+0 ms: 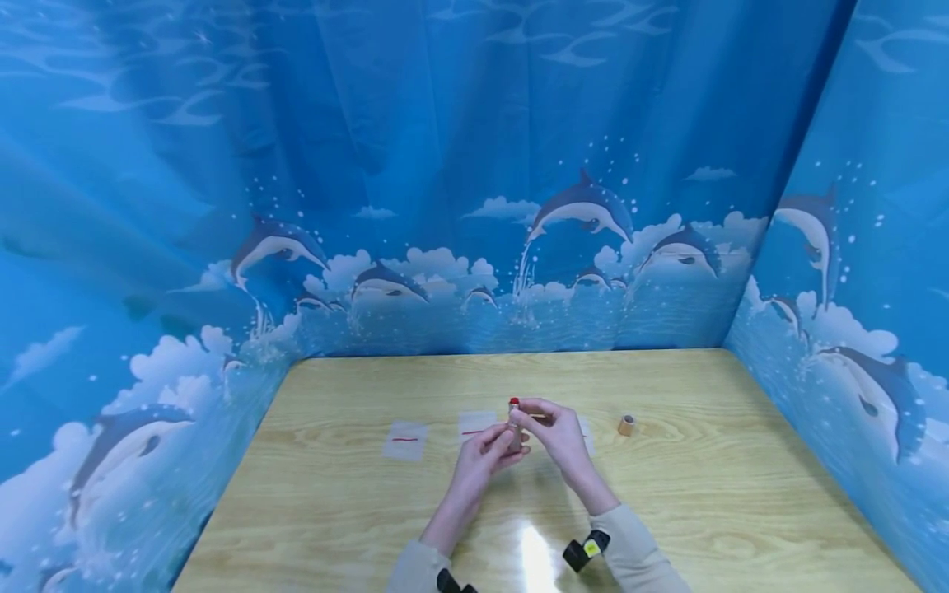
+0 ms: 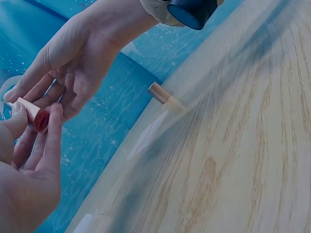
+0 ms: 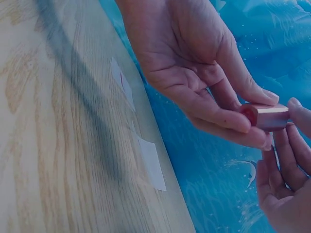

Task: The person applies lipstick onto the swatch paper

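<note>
A lipstick with a red tip and a shiny rose-gold tube is held upright between both hands above the table. My left hand grips the lower part of the tube with thumb and curled fingers. Higher on the tube, the thumb and fingertips of my right hand pinch it. The left wrist view shows the lipstick's red end facing the camera. In the right wrist view the tube lies between the two thumbs, its sides partly covered by fingers.
To the right on the wooden table stands a small rose-gold cap. Paper slips with red strokes lie in a row: one at left, one in the middle, and one partly behind my right hand. Blue dolphin curtains border the table.
</note>
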Tool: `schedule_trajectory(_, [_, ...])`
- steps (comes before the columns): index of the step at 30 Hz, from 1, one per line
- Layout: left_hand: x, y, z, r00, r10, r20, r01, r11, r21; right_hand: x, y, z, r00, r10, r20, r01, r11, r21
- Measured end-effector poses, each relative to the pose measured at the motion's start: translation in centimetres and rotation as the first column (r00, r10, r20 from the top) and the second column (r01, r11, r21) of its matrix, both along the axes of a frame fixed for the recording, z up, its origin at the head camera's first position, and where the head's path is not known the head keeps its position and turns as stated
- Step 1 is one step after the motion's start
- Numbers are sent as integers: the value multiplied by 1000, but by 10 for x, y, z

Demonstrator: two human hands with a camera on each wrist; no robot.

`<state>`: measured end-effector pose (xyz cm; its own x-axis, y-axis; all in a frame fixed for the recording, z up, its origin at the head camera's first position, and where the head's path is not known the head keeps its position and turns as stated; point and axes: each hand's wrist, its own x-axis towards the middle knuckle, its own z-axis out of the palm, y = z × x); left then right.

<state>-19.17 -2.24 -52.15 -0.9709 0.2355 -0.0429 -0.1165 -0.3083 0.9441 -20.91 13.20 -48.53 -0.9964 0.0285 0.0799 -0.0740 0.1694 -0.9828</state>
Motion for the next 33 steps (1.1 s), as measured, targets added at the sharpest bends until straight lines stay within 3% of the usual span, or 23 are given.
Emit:
schedule_trajectory(6, [2, 4, 6, 990, 121, -79, -129, 987, -98, -2, 1, 0, 1000, -10, 9, 10, 1000, -10])
schedule_trajectory(10, [1, 8, 11, 969, 202, -145, -231, 947, -222, -3, 2, 1, 1000, -5, 7, 5, 1000, -5])
schedule_trajectory(13, [4, 9, 20, 961, 226, -160, -263, 923, -279, -1, 1, 7, 1000, 2, 3, -2, 1000, 3])
schedule_trajectory(17, [2, 8, 19, 967, 214, -138, -245, 931, -270, -2, 0, 8, 1000, -1, 21, 1, 1000, 6])
schedule_trajectory(20, [-1, 6, 10, 972, 192, -133, -219, 947, -235, -4, 1, 5, 1000, -1, 30, 1, 1000, 7])
schedule_trajectory(33, [1, 1, 9, 989, 85, -120, -103, 984, -148, -3, 5, 6, 999, 49, 12, -50, 999, 20])
